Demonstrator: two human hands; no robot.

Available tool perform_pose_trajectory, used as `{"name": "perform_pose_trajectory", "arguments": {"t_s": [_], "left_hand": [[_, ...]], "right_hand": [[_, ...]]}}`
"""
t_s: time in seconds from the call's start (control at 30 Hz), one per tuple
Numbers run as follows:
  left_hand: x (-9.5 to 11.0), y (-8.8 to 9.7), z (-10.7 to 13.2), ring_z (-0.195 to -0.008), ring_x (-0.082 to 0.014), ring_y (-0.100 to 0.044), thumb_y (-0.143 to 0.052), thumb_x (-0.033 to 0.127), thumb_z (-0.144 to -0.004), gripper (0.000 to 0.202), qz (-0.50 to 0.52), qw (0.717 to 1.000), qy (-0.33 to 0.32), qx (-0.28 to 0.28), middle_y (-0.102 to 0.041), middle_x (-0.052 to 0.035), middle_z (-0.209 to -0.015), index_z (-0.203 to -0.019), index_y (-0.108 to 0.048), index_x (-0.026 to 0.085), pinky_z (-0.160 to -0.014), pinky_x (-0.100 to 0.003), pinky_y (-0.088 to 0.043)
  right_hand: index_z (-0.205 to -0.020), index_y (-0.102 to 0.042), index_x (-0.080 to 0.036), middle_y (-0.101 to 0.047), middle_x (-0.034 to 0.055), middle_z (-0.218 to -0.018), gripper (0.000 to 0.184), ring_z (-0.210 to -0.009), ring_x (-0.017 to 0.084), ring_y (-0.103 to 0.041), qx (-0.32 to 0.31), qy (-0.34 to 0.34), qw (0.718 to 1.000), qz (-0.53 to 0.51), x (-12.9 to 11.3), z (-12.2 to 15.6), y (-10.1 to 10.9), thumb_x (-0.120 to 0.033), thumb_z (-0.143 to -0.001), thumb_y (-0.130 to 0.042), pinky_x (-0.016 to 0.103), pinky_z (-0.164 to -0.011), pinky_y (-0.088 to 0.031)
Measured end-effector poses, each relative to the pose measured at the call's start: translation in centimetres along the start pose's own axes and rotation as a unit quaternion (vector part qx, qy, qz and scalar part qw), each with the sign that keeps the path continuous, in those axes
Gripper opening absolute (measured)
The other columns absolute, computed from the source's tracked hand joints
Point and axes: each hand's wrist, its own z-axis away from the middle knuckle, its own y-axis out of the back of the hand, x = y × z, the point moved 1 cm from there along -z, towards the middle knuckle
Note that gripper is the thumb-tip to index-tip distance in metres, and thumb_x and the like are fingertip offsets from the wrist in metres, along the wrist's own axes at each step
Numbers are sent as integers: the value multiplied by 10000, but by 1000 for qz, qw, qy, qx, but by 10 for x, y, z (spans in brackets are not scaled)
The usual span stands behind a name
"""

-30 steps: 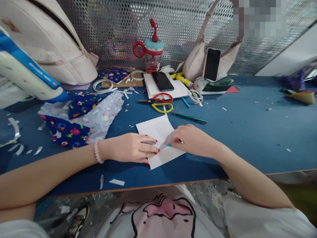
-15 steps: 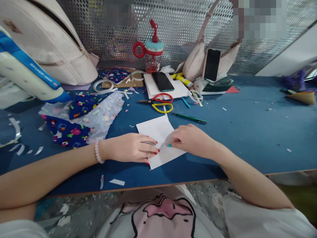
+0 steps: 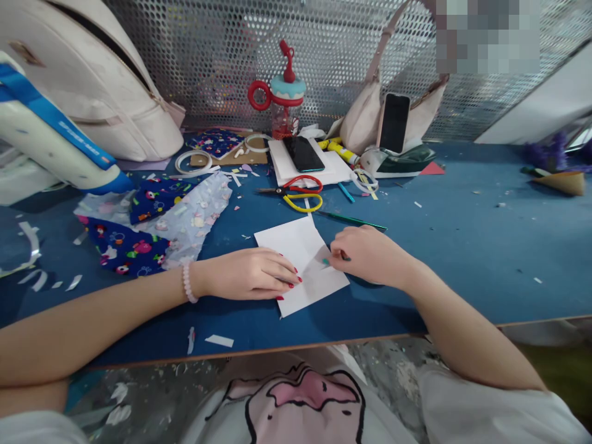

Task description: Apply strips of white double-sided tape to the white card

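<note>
A folded white sheet of paper (image 3: 308,246) lies slanted on the blue table before me. My left hand (image 3: 250,274) rests flat on its left part, fingers stretched out and holding it down. Over the sheet's right edge is my right hand (image 3: 370,256), its fingers curled in and the thumb tip touching or just above the paper; I see nothing held in it. Beyond the paper lie scissors (image 3: 303,201) with one red and one yellow handle. A thin green pen-like tool (image 3: 354,219) lies close behind my right hand.
Patterned blue wrapping paper (image 3: 134,246) lies crumpled at left, near tape rolls (image 3: 193,162) and paper scraps. Farther back stand a red-handled cup (image 3: 287,98), a phone (image 3: 303,153) on white paper, an upright phone (image 3: 393,123), a handbag (image 3: 363,117) and a backpack (image 3: 124,117).
My right hand has slid to the right across the paper, from near its middle to its right edge. My left hand stays pressed on the sheet, with its fingers slightly shifted.
</note>
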Motion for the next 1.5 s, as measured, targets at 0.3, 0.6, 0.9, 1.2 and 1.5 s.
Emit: {"name": "perform_pose_trajectory", "arguments": {"t_s": [0.3,0.6,0.9,1.2,1.5], "left_hand": [[2,0,0,-1141,-199,-646,-480,192,-1014,253,-26,1000,-7,11,-724,-86,-1166,-1051,-726,147,-1044,-334,-467],[4,1,0,-1145,-192,-650,-463,195,-1018,273,-53,998,-12,7,-728,-82,-1156,-1107,-719,161,-1017,-308,-475],[3,2,1,-1141,-194,-651,-464,185,-1016,270,-52,998,-17,1,-721,-85,-1172,-1104,-718,158,-1003,-311,-478],[3,2,0,-1125,-205,-657,-448,179,-1019,282,-58,998,-27,7,-721,-91,-1172,-1078,-719,127,-983,-323,-488],[3,2,1,-1163,-204,-640,-461,180,-1009,281,-30,999,1,-18,-711,-73,-1198,-1111,-723,195,-1022,-326,-475]], "right_hand": [[-753,-630,-180,-670,59,-875,218,-897,215,-589,-15,44,994,-95,15,-1,0,-286,-909,-520,307,-770,-367],[-724,-612,-187,-689,41,-849,218,-797,183,-598,-52,16,989,-139,15,-2,1,-339,-879,-590,278,-686,-368],[-677,-602,-189,-678,18,-772,250,-676,149,-557,-69,-9,984,-163,15,-2,3,-357,-862,-590,271,-606,-334],[-611,-552,-189,-611,1,-647,307,-573,121,-480,-83,-24,984,-156,16,-4,3,-378,-850,-581,270,-544,-293],[-678,-599,-194,-663,6,-737,293,-649,143,-541,-98,-41,983,-150,20,-6,2,-440,-837,-606,262,-562,-318]]}}
